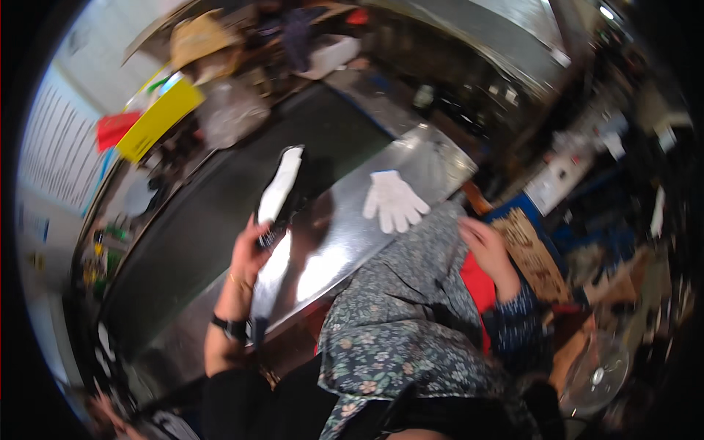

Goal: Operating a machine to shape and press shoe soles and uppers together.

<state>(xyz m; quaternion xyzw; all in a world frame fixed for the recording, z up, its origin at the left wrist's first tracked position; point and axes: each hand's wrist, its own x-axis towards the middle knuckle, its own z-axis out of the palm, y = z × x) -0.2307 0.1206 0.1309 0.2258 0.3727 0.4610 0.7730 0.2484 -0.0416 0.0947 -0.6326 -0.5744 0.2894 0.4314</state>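
A long black-and-white object (pixel 281 187) juts from the grasp of the left hand (pixel 251 253) over a metal surface (pixel 348 231), a white glove (pixel 392 202) lying between it and the right hand (pixel 488 249), its fingers loosely extended.

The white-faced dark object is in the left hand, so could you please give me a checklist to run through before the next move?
1. Left hand holding the white-faced dark object near its lower end: ok.
2. Right hand free: ok, nothing visible in it.
3. Hands gloved: not ok, both bare; a white glove lies on the metal sheet.
4. Glove clear of the floral apron: cannot tell.
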